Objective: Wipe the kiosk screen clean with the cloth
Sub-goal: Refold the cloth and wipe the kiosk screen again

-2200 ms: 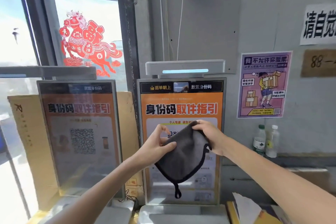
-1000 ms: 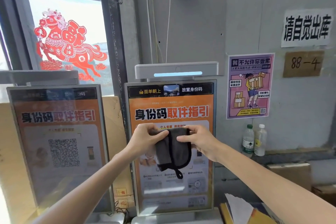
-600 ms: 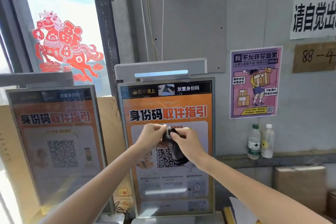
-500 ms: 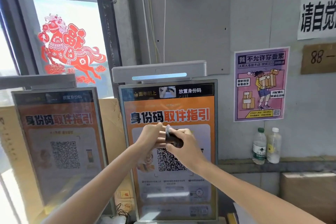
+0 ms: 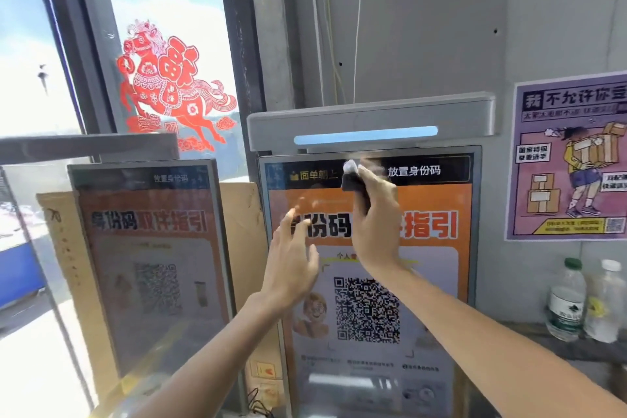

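The kiosk screen [image 5: 437, 282] stands upright in front of me, orange with black characters and a QR code. My right hand [image 5: 376, 220] grips a bunched dark cloth [image 5: 353, 181] and holds it against the black strip at the top of the screen. My left hand [image 5: 291, 261] hovers in front of the screen's left part, fingers spread, holding nothing. Most of the cloth is hidden inside my right fist.
A second kiosk [image 5: 149, 261] stands to the left in front of a cardboard sheet [image 5: 244, 234]. A window with a red horse decal [image 5: 169, 85] is behind it. Two plastic bottles [image 5: 583, 302] stand on a ledge at the right, below a purple poster [image 5: 570, 156].
Both hands folded the cloth into a small wad. My left hand let go and opened, and my right hand carried the wad up to the top of the screen.
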`<control>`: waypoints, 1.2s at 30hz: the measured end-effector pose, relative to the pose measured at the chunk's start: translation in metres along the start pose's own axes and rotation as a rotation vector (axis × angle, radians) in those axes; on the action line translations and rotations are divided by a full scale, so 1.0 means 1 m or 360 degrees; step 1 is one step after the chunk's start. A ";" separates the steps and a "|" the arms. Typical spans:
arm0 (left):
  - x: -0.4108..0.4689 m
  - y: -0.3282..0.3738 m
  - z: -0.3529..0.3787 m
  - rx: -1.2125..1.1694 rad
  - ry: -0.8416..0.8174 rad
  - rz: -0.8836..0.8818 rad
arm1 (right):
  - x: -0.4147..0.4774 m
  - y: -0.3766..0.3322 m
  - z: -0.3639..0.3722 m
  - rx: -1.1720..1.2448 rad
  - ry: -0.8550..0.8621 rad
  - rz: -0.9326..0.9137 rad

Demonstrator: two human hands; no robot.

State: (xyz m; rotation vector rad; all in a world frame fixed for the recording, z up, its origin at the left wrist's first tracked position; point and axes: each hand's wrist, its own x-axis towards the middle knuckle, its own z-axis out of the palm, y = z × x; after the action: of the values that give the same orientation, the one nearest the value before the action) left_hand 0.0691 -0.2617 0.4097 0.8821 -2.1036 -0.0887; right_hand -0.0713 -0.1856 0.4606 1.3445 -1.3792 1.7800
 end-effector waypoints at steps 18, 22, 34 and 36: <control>0.014 -0.096 0.072 0.0326 0.0245 0.0337 | 0.020 0.045 0.126 -0.0861 -0.0403 -0.1256; 0.016 -0.097 0.077 0.0494 0.0205 0.0276 | 0.031 0.039 0.141 -0.0956 -0.0322 -0.1395; 0.016 -0.096 0.086 0.0538 0.0233 0.0267 | 0.017 0.042 0.111 -0.0876 -0.0651 -0.1495; 0.015 -0.094 0.084 0.0535 0.0219 0.0266 | 0.031 0.036 0.116 -0.0931 -0.0565 -0.1463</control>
State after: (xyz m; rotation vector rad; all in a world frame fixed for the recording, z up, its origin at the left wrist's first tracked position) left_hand 0.0554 -0.3613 0.3317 0.8730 -2.0849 0.4124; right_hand -0.0680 -0.3099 0.4733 1.5999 -1.0315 0.5101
